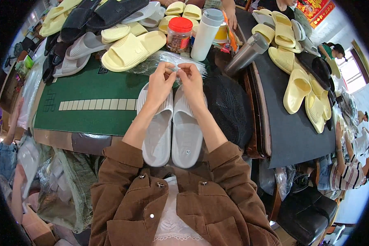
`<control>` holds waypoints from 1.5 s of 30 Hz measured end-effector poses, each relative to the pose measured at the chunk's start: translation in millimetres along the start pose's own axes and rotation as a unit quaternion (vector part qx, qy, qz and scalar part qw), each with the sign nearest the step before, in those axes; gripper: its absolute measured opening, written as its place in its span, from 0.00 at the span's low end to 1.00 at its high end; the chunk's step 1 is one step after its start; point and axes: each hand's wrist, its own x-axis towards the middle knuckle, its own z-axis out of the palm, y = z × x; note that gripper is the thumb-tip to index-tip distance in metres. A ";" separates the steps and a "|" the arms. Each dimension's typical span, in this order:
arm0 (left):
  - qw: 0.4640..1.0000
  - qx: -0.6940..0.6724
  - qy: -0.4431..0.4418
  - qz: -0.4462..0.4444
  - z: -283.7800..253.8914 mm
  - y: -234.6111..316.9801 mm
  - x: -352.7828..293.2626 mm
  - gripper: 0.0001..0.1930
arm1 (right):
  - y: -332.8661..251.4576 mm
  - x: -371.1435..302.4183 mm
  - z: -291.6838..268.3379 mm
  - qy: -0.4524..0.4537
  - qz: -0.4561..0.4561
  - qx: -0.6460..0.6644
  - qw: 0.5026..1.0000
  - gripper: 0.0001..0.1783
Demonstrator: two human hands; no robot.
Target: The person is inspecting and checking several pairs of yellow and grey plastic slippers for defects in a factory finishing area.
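Note:
A pair of grey slide slippers stands side by side before me, the left slipper (156,135) and the right slipper (187,137), toes pointing away. Above their toe ends my left hand (161,82) and my right hand (189,81) meet, thumbs and forefingers pinched close together. Between the fingertips I cannot make out clearly what they hold; it may be thin clear film. Just beyond the hands lies a stack of clear plastic bags (151,62), partly hidden by them. My wrists cover part of the slipper straps.
Yellow slipper (129,52) and black slipper (115,14) piles fill the back left of the green mat (86,88). A red-lidded jar (179,35) and white bottle (207,35) stand behind the bags. To the right are a steel flask (247,53), black mesh bundle (225,106), more slippers and other people.

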 end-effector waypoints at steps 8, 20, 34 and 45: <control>0.999 -0.036 -0.016 0.012 -1.0 1.0 0.6 0.07 | 3.3 1.2 -1.1 -0.021 -0.003 -0.004 1.000 0.06; 0.999 -0.014 0.021 0.047 -2.5 -2.7 0.5 0.06 | -13.7 -3.4 -1.3 0.037 -0.003 0.031 0.999 0.09; 0.998 -0.018 0.001 0.061 2.7 -2.9 1.8 0.06 | 14.7 5.4 -2.0 -0.071 -0.046 0.001 0.996 0.14; 0.994 0.083 0.011 0.077 0.6 -8.7 1.5 0.10 | -30.2 -3.5 -1.5 -0.022 -0.015 0.211 0.977 0.15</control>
